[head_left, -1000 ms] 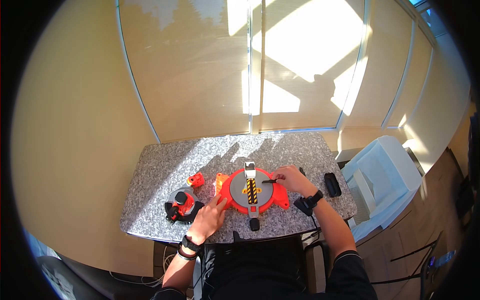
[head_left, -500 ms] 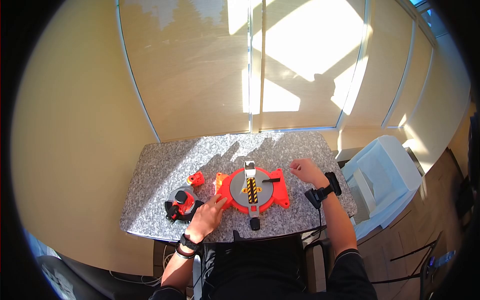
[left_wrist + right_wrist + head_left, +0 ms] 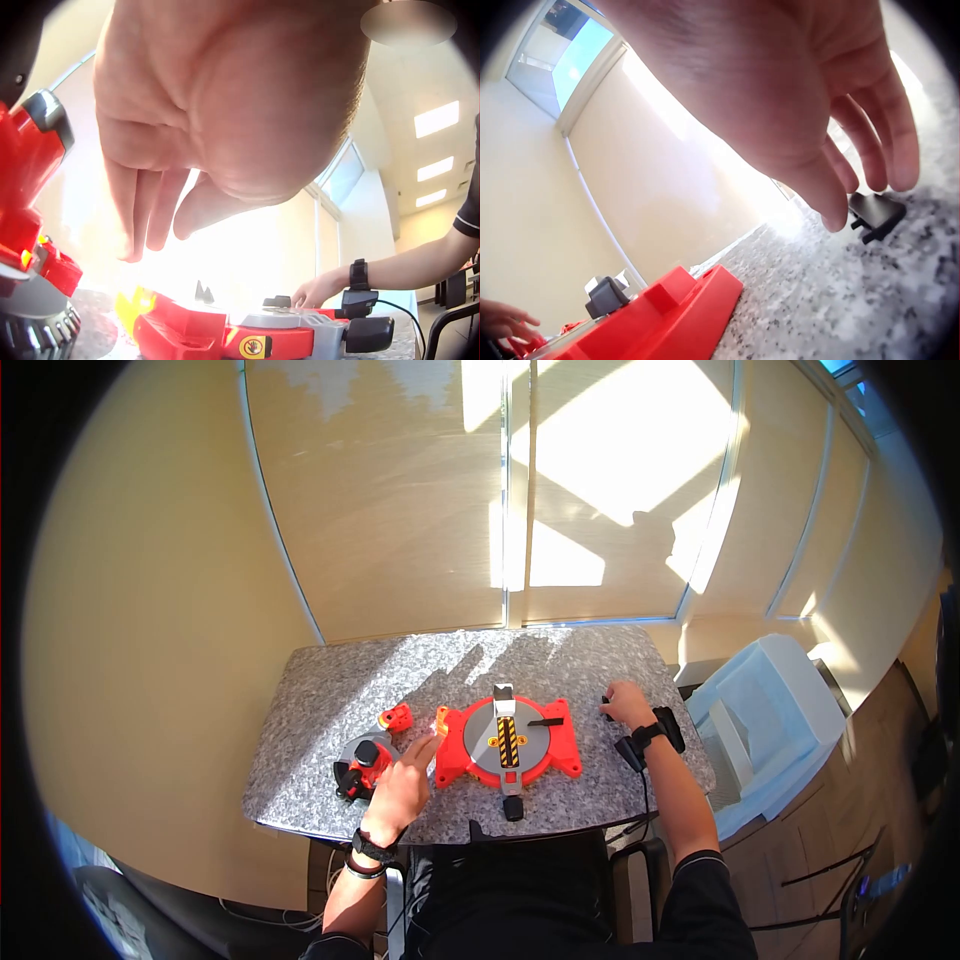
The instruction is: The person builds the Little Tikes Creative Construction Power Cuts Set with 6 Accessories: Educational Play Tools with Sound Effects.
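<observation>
A red toy miter saw base (image 3: 563, 750) with a grey turntable (image 3: 483, 744) and a black-and-yellow striped strip lies mid-table. A black bar (image 3: 546, 722) sits across the turntable's right side. My left hand (image 3: 401, 784) hovers at the base's left edge, fingers straight, nothing in it; its fingertips overlap the orange piece (image 3: 441, 722) there. My right hand (image 3: 629, 706) reaches down right of the base. Its thumb and loosely bent fingers are spread around a small black plastic part (image 3: 877, 215) lying on the granite top, fingertips right at its edge.
The red-and-black saw head (image 3: 366, 764) stands left of my left hand, a small red piece (image 3: 397, 718) behind it. A black case (image 3: 670, 728) lies beside my right wrist. A white bin with a bluish liner (image 3: 765, 705) stands off the table's right edge.
My right hand left the black bar on the turntable, moved right, then lowered to the small black part. My left hand came off the base's left edge and shifted slightly left.
</observation>
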### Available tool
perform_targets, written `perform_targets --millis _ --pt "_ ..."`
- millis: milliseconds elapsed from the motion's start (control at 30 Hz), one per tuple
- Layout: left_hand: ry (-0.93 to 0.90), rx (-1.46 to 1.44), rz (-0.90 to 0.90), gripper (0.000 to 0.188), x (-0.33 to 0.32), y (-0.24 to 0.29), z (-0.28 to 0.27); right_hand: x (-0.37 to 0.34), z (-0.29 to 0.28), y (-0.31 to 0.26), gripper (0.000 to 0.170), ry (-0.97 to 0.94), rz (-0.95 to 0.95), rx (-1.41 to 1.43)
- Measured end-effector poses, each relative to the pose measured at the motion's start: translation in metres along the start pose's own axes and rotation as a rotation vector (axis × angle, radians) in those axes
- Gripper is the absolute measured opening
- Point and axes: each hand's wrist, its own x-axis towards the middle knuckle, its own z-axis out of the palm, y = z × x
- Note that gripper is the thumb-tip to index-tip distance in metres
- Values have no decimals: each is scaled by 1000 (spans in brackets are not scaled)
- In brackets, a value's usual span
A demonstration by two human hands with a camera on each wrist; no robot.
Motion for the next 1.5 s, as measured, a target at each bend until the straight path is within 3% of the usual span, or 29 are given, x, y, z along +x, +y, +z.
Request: perform_targets --millis 133,333,500,633,700,833,900,1033,1100,1400,1500 --pt "146 -11 68 53 5 1 -14 2 0 1 33 -49 34 7" --pt "193 -48 63 52 12 10 -28 7 4 6 30 -74 26 -138" --pt "174 -74 90 49 16 24 -33 -5 -7 5 33 -164 -58 -108" --pt "167 -75 113 46 18 27 -32 -22 -28 -2 39 -95 -207 -74" --pt "170 -95 112 47 19 31 -33 -29 -46 -16 42 -261 -90 23" --pt "152 -156 130 46 20 35 -34 -41 -64 -35 41 -273 -76 158" --pt "143 -151 143 46 21 32 -29 -48 -71 -46 38 -196 -228 212" --pt "137 -175 224 48 27 34 -26 -71 -86 -83 30 -142 -185 441" --pt "110 -194 218 46 29 43 -30 -81 -89 -100 22 -17 -288 571" --pt "40 -239 332 28 51 60 -19 -108 -95 -155 16 -92 -390 807" --pt "45 -273 357 27 54 66 -13 -116 -95 -168 16 -86 -463 755"
